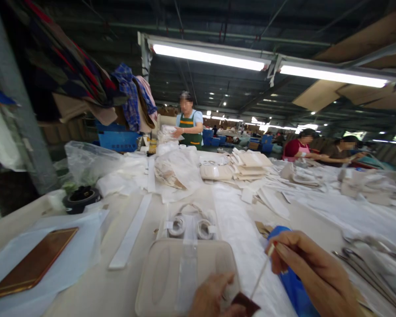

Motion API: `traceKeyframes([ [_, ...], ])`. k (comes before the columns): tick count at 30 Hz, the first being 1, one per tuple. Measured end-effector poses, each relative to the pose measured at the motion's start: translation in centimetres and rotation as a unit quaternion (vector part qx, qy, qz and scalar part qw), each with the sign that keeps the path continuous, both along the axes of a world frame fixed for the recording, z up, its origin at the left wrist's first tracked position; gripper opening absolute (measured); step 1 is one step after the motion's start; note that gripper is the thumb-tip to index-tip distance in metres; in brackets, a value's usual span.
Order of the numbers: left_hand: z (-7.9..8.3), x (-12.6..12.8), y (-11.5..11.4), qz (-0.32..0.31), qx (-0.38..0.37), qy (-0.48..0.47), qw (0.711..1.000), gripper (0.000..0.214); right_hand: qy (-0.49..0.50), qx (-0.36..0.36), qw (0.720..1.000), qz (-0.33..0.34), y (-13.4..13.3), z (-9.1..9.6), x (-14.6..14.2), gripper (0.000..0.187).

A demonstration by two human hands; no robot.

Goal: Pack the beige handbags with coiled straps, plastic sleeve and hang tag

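At the bottom edge my left hand (211, 295), partly cut off and blurred, is closed on a small dark brown piece (246, 304). A thin pale cord (260, 277) runs up from that piece. My right hand (303, 259) pinches the cord's upper end between thumb and forefinger. Under and beside my left hand lies a beige rounded case (165, 273) with a clear strip across its middle. Just behind it, two coiled pale straps (204, 229) are held with white tabs. Something blue (293, 286) lies beneath my right hand.
A phone-like brown slab (36, 259) lies on pale sheets at left, near a white strip (132, 233) and a black round pot (81, 198). Stacked beige pieces (251, 165) and plastic bags (178, 169) are farther back. A co-worker (189, 123) in a green apron stands opposite; two people sit at right.
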State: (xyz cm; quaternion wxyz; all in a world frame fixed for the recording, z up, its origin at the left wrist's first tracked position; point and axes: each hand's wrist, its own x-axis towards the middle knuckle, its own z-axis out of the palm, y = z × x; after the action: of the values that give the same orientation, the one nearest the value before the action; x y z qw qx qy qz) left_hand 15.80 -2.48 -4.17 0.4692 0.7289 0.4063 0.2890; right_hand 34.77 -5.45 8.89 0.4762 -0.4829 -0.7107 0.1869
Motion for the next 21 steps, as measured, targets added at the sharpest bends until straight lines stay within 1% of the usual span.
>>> traceKeyframes([
  [1,0.7,-0.4,-0.2,0.006,0.050,0.001,0.999,0.063,0.016,0.001,1.000,0.008,-0.1,0.1,-0.4,0.022],
  [3,2.4,-0.9,-0.3,0.019,0.088,-0.026,0.996,0.062,0.043,-0.008,0.999,0.022,-0.1,0.3,-1.0,0.021],
  [6,4.5,-0.8,-0.2,0.019,0.085,-0.095,0.992,0.049,0.057,-0.029,0.997,0.041,0.1,0.1,-1.6,0.020],
  [9,5.6,0.2,-0.3,0.016,0.080,-0.117,0.990,0.035,0.046,-0.042,0.997,0.053,0.2,-0.1,-1.9,0.021],
  [11,5.7,0.7,-0.5,0.020,0.069,-0.103,0.992,0.027,0.041,-0.048,0.996,0.056,0.3,-0.3,-2.1,0.022],
  [14,5.3,0.9,-0.9,0.036,0.052,-0.073,0.995,0.020,0.040,-0.045,0.997,0.055,0.2,-0.5,-2.3,0.020],
  [16,5.0,0.8,-1.1,0.042,0.040,-0.062,0.996,0.018,0.039,-0.050,0.996,0.058,0.1,-0.7,-2.4,0.020],
  [19,4.7,0.5,-1.2,0.046,0.007,-0.070,0.996,0.019,0.028,-0.069,0.996,0.055,0.0,-0.9,-2.6,0.023],
  [21,4.5,0.5,-1.2,0.048,-0.007,-0.075,0.996,0.018,0.024,-0.065,0.996,0.048,0.1,-1.0,-2.6,0.024],
])
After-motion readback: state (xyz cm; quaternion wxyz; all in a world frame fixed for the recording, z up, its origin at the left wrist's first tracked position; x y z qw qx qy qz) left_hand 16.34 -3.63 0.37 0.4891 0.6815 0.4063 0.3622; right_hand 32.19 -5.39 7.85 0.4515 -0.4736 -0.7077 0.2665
